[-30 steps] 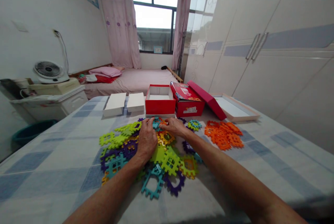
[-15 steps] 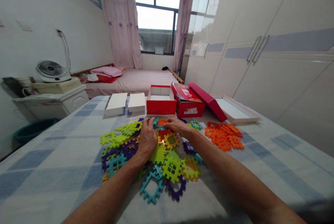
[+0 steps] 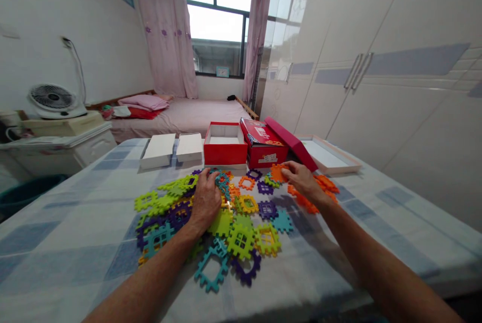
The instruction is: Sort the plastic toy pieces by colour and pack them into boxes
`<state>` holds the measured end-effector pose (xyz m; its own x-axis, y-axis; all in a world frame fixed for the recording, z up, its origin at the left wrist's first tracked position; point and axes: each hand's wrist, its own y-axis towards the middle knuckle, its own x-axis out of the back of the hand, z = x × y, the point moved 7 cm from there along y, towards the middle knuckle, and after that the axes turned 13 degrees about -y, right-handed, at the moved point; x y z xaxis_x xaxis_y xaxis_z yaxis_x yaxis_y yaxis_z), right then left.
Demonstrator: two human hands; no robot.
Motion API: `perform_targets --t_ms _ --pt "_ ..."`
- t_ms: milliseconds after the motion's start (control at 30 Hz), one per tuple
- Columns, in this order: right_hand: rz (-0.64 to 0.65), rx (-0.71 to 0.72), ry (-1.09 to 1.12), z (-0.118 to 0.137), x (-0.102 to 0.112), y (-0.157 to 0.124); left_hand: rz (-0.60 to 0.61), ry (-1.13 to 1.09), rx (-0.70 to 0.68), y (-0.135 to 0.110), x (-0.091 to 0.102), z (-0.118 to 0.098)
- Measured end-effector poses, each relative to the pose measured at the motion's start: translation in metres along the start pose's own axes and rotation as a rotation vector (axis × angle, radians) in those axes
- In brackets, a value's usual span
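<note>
My right hand [image 3: 304,182] pinches an orange gear-edged interlocking building piece [image 3: 277,173], raised beside the pile of orange pieces [image 3: 327,185]. My left hand [image 3: 206,200] lies over the mixed heap, its fingers curled against a teal openwork piece [image 3: 223,183] that stands tilted; the fingertips are partly hidden. Around that hand are lime pieces [image 3: 165,200], purple pieces [image 3: 179,214] and a yellow frame piece [image 3: 248,204]. Closer to me lie a teal frame piece [image 3: 199,277] and a lime window piece [image 3: 241,240].
Along the table's far side stand two white boxes [image 3: 158,152], an open red box [image 3: 226,153], a printed red box [image 3: 266,155] with a red lid [image 3: 291,143] leaning on it, and a shallow white tray [image 3: 331,156]. A checked cloth [image 3: 94,242] covers the table.
My right hand has moved right from the mixed heap towards the orange pile, carrying an orange piece. My left hand stays at the heap by the teal piece. The view has shifted slightly.
</note>
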<state>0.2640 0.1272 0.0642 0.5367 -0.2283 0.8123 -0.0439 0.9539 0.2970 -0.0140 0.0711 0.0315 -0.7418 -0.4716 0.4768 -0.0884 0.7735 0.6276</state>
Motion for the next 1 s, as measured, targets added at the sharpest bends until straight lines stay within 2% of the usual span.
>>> perform_targets --t_ms 100,167,267,367,533,667,833,1000 --pt "-0.068 -0.057 -0.216 -0.053 0.030 -0.010 0.027 0.044 0.000 -0.001 -0.001 -0.002" --pt "-0.072 -0.089 -0.335 -0.080 0.040 -0.014 0.066 0.085 0.013 -0.003 -0.003 -0.004" --pt "-0.143 -0.092 -0.488 -0.091 0.049 -0.020 0.122 0.147 0.006 -0.005 -0.006 -0.006" --pt "-0.209 0.011 -0.482 -0.064 0.043 -0.026 0.153 0.181 -0.014 -0.005 -0.007 -0.008" --pt "0.015 0.268 -0.262 0.015 -0.010 -0.024 0.179 0.186 0.004 -0.004 -0.006 -0.008" --pt "0.095 0.420 -0.346 0.059 -0.052 -0.018 0.210 0.203 -0.011 -0.006 -0.007 -0.010" --pt "0.191 0.475 -0.589 0.074 -0.088 -0.014 0.225 0.208 -0.017 -0.007 -0.007 -0.014" --pt "0.139 0.472 -0.571 0.078 -0.088 -0.015 0.181 0.185 -0.013 -0.005 -0.005 -0.015"
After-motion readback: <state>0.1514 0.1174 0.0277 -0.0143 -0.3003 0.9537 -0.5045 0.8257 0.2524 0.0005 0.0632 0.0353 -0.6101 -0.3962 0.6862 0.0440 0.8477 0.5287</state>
